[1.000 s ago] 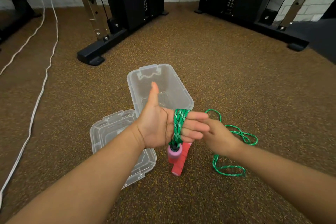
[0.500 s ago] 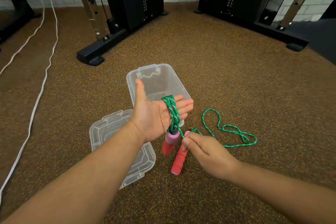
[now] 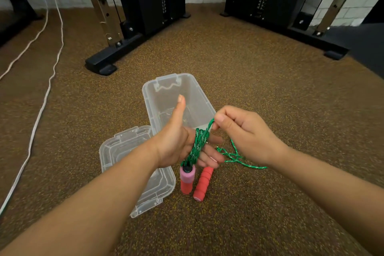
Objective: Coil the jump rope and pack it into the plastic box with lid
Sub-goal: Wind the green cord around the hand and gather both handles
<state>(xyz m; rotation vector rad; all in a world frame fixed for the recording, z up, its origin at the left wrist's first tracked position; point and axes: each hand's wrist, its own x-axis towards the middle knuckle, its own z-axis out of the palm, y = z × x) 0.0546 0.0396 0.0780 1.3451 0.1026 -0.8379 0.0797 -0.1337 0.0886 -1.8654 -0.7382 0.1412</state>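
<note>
jump rope (image 3: pixel 199 145) part-coiled round left hand (image 3: pixel 176 143)
left fingers straight, thumb up; right hand (image 3: pixel 245 133) pinches the cord above the open plastic box (image 3: pixel 166 97).

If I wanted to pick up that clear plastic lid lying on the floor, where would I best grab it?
The clear plastic lid lies flat on the speckled brown floor, left of the open clear plastic box. I'd probably pinch its raised rim at the far short end by the latch tab, coming from above and the left; the left hand and forearm cover its near right side.
</note>
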